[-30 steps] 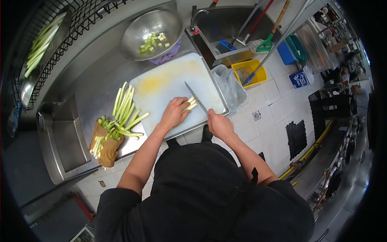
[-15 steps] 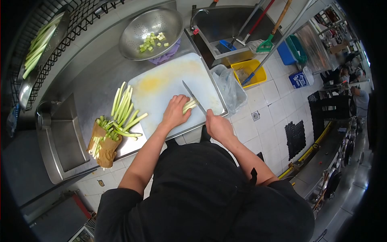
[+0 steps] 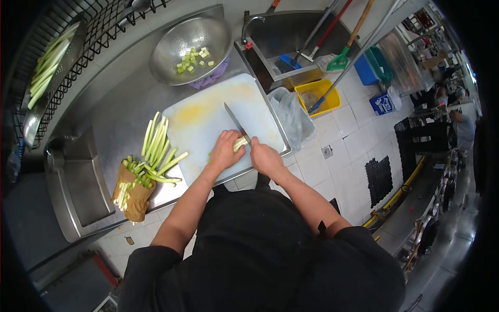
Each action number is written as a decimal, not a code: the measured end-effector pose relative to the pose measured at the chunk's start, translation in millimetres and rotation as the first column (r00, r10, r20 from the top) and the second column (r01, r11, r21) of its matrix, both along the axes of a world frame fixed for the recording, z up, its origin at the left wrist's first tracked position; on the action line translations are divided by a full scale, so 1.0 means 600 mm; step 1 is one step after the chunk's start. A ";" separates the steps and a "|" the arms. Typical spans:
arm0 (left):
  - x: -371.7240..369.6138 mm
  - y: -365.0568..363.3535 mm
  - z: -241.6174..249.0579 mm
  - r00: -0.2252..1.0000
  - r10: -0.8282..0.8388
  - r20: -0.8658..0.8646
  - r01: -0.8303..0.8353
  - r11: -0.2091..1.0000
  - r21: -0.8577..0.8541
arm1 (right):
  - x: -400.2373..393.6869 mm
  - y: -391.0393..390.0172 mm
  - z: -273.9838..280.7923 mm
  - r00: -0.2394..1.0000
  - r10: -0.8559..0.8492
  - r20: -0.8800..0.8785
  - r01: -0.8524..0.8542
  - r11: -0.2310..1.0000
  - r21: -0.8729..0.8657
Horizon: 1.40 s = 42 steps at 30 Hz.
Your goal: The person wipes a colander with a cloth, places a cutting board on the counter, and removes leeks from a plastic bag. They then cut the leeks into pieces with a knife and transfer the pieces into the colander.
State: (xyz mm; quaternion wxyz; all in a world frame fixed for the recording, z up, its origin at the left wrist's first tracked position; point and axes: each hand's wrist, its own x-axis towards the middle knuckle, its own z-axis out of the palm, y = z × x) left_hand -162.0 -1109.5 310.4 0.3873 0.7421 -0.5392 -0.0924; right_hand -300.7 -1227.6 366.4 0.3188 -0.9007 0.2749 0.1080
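Note:
On the white cutting board (image 3: 208, 112), my left hand (image 3: 225, 151) is closed over a small bunch of pale green-and-white vegetable sticks (image 3: 239, 144), pressing them down with bent fingers. My right hand (image 3: 266, 158) grips the handle of a kitchen knife (image 3: 235, 117). Its blade points away from me and lies at the right end of the sticks, close to my left fingers. Left of the board lie more long green-and-white sticks (image 3: 156, 143). A brown paper bag (image 3: 139, 200) beside them holds further sticks. Behind the board, a metal colander (image 3: 171, 47) contains several diced pieces (image 3: 193, 58).
A purple cloth (image 3: 210, 75) lies under the colander. At left is a small sink (image 3: 88, 177); a larger sink (image 3: 280, 52) with a faucet is at the back. A bagged bin (image 3: 291, 117) and yellow bucket (image 3: 332, 99) stand right of the counter. People are far right.
The knife and my right hand have shifted left, nearer my left hand, and the blade now meets the sticks' end. The whole view has shifted slightly.

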 end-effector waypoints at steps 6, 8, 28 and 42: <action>0.002 0.008 0.008 1.000 0.001 -0.026 0.001 0.998 0.057 | -0.052 -0.060 -0.001 0.995 -0.059 0.079 0.060 0.998 -0.014; 0.002 0.016 0.022 0.999 0.040 0.023 -0.041 0.996 0.080 | -0.068 -0.079 0.009 0.988 -0.155 -0.002 0.152 0.973 -0.173; 0.015 0.156 0.030 0.951 -0.002 0.309 -0.104 0.940 0.325 | -0.090 -0.159 0.006 0.945 -0.317 0.081 0.327 0.906 -0.267; -0.010 0.045 0.024 0.990 0.076 0.122 -0.087 0.992 0.086 | -0.075 -0.035 0.015 0.995 -0.040 0.095 0.050 0.993 -0.106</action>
